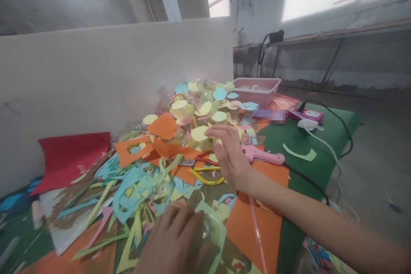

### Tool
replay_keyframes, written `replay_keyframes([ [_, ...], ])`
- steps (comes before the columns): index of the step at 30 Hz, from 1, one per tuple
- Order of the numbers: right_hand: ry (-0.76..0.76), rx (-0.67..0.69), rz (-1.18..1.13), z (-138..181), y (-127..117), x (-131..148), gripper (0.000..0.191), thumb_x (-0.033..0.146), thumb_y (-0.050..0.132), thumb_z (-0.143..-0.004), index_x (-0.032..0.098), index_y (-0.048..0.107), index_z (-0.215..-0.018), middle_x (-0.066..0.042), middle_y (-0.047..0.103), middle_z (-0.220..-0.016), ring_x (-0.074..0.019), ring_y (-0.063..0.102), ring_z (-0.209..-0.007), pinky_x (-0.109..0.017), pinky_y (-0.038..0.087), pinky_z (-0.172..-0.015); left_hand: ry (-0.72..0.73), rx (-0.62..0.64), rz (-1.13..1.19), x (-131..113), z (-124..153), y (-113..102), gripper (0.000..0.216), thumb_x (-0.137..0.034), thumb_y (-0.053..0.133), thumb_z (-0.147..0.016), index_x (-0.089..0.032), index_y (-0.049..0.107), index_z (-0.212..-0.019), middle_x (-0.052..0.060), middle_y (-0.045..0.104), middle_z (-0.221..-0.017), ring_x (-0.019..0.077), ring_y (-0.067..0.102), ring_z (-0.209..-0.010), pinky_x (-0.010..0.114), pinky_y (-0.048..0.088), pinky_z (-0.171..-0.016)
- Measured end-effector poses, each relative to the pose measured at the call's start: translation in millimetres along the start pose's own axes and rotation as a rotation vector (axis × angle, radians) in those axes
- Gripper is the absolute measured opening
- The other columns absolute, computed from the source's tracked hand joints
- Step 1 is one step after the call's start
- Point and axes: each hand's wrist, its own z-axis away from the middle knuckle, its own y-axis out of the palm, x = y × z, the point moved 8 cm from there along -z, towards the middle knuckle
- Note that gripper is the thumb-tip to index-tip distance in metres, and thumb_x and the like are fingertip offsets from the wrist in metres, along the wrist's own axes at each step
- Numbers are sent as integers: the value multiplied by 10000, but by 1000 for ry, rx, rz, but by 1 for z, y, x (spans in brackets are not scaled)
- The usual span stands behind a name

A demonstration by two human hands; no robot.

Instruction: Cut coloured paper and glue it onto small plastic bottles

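Observation:
My left hand point(175, 237), blurred, curls at the front over a clear plastic dome point(208, 229) resting on a piece of light green paper point(221, 233); the fingers partly cover it. Farther back, my right hand point(231, 158) is open, fingers stretched leftward with the thumb apart. Its fingertips reach the edge of a pale yellow paper disc point(199, 133). Scissors with red and yellow handles point(208, 177) lie beneath that hand, partly hidden. Just behind the wrist rests a pink glue gun point(266, 155). Clear domes topped with coloured paper discs point(220, 94) form a pile behind.
Paper strips and offcuts point(128, 192) cover the left side. Orange sheets point(257, 222) lie under my right forearm, and red paper point(73, 158) stands at left. A pink basket point(257, 90), a power strip point(310, 114) and cables point(334, 158) occupy the right. A white panel point(112, 72) borders the back.

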Motion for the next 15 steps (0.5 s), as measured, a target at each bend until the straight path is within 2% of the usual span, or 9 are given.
replay_keyframes([
  [8,-14,17,-10,0,3,0,239,212,335,-988,214,536,-1117,-79,586,-1134,-214,466,-1122,-392,367,-986,-46,5,34,-1,-1,0,333,-369,757,-755,-250,623,-1036,33,696,-969,237,647,-877,331,562,-705],
  [15,-37,54,-14,-1,7,1,238,222,332,-993,191,562,-1046,-79,629,-1026,-210,525,-1021,-367,417,-915,-1,-40,-24,-1,0,1,359,-355,771,-724,-244,633,-1036,36,709,-939,249,661,-873,331,573,-698],
])
